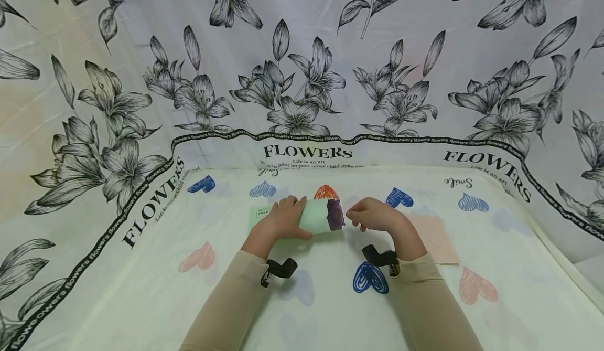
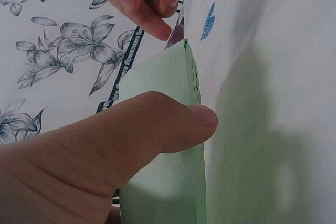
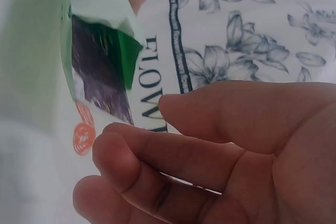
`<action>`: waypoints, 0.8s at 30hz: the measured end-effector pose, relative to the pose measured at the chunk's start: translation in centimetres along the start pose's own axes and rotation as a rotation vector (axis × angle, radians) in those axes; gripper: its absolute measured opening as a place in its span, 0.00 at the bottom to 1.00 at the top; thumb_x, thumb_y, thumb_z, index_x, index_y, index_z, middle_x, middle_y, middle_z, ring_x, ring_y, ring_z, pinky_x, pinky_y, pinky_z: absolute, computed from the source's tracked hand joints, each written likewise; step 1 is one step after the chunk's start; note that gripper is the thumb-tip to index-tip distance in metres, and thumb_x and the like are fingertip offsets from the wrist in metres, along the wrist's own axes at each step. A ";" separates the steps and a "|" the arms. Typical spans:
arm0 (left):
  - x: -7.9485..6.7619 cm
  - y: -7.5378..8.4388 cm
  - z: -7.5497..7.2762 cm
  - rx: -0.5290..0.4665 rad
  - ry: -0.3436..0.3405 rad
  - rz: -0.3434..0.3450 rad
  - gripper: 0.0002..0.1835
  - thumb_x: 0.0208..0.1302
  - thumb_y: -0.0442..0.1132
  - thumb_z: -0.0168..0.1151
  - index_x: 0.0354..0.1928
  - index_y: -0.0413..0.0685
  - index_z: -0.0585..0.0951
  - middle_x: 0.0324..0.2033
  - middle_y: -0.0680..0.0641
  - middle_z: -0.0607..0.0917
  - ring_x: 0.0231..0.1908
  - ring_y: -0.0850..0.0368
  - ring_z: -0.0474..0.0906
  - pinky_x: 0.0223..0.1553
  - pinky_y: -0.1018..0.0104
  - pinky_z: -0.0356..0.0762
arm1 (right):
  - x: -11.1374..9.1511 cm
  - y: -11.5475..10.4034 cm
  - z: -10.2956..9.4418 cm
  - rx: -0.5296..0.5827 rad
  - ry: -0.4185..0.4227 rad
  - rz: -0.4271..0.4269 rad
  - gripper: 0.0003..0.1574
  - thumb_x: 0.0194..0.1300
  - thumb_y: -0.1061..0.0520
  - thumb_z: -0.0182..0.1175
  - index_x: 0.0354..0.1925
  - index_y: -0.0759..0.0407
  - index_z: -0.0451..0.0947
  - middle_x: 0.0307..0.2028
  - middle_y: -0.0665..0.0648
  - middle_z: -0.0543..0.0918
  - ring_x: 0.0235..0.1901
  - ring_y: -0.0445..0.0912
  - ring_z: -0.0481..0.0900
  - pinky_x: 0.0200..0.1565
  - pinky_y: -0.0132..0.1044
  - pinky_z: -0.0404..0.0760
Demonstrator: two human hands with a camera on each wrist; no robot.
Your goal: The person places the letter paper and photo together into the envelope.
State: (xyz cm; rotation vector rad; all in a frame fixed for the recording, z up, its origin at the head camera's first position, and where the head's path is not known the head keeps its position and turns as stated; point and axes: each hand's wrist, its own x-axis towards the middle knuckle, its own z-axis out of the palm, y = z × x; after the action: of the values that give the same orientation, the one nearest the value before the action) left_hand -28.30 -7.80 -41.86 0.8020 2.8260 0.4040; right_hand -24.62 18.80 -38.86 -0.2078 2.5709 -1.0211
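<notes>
A pale green paper packet (image 1: 313, 215) lies across the middle of the table, with a dark purple piece (image 1: 335, 215) showing at its right end. My left hand (image 1: 282, 220) holds the packet from its left side. In the left wrist view, the thumb (image 2: 173, 124) lies across the packet's face. In the right wrist view the packet's end (image 3: 123, 51) gapes, deep green inside, with the purple piece (image 3: 100, 66) along one side. My right hand (image 1: 375, 215) hovers just right of that end, fingers loosely bent. Its thumb and fingertips stand apart, with nothing visible between them.
A pink paper square (image 1: 442, 243) lies partly under my right forearm. At the packet's left is a green part with a printed label (image 1: 262, 213); whether it belongs to the packet I cannot tell. The white tablecloth (image 1: 325, 309) bears printed hearts. A flowered curtain (image 1: 302, 78) hangs behind.
</notes>
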 end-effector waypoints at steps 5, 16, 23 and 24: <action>-0.1 0.4 -0.1 0.004 -0.006 0.009 0.58 0.55 0.58 0.76 0.80 0.40 0.57 0.70 0.33 0.65 0.71 0.34 0.60 0.73 0.35 0.52 | 0.3 -0.5 0.8 0.014 -0.018 -0.029 0.20 0.76 0.55 0.55 0.54 0.67 0.84 0.38 0.60 0.84 0.31 0.48 0.80 0.45 0.48 0.78; -0.3 0.5 -0.1 -0.002 -0.006 -0.007 0.58 0.54 0.57 0.76 0.80 0.39 0.57 0.70 0.33 0.65 0.71 0.35 0.60 0.73 0.37 0.51 | 0.3 0.1 0.4 -0.018 0.000 -0.011 0.22 0.77 0.54 0.55 0.58 0.68 0.82 0.42 0.62 0.85 0.32 0.48 0.81 0.53 0.56 0.79; -0.2 0.7 -0.2 -0.009 -0.003 0.002 0.58 0.54 0.57 0.76 0.80 0.39 0.57 0.70 0.33 0.65 0.70 0.35 0.60 0.73 0.36 0.51 | 0.2 -0.1 0.5 -0.013 -0.002 -0.043 0.21 0.77 0.54 0.55 0.56 0.68 0.83 0.40 0.62 0.85 0.31 0.48 0.80 0.47 0.50 0.79; -0.2 0.7 -0.2 -0.009 -0.002 0.003 0.58 0.54 0.57 0.76 0.80 0.39 0.57 0.70 0.33 0.65 0.70 0.35 0.60 0.73 0.36 0.51 | 0.2 -0.2 0.6 -0.014 -0.004 -0.061 0.21 0.76 0.55 0.55 0.55 0.68 0.84 0.39 0.61 0.85 0.30 0.48 0.80 0.44 0.48 0.79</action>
State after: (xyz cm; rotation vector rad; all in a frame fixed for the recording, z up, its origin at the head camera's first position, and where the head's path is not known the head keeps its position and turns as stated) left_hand -27.86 -7.39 -41.45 0.8049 2.8197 0.4159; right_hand -24.57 18.24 -39.18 -0.2935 2.5828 -1.0233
